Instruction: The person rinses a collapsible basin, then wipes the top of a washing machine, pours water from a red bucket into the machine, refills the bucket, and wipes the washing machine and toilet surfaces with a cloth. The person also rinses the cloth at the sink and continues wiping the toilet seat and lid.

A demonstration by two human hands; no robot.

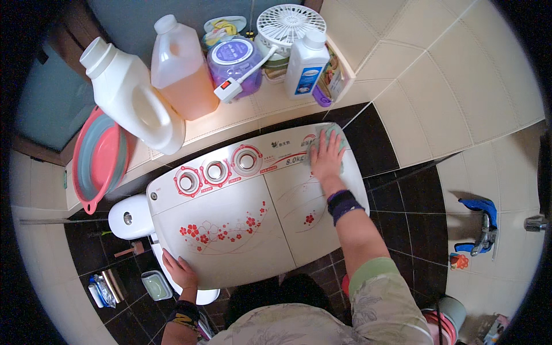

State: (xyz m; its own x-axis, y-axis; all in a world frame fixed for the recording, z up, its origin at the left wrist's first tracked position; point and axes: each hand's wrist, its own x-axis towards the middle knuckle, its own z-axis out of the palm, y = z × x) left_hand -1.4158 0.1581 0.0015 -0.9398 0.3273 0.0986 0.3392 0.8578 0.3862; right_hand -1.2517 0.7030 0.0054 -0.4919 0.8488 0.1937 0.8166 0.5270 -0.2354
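A white twin-tub washing machine (230, 253) with red flower prints and three round knobs (215, 171) on its far panel stands in front of me. At its far right corner, a pale green cloth (342, 138) lies under my right hand (326, 156). The fingers of that hand are stretched flat over the cloth and press it to the top. My left hand (180, 270) rests at the near left edge of the machine's lid, fingers stretched out and nothing in them. Both lids are down.
Along the far ledge stand a white jug (129, 95), a bottle of orange liquid (183, 75), a purple tub (234, 66), a white fan (291, 26) and a white bottle (307, 63). A red-grey folding basin (100, 158) leans at left. A tap (484, 230) is at right.
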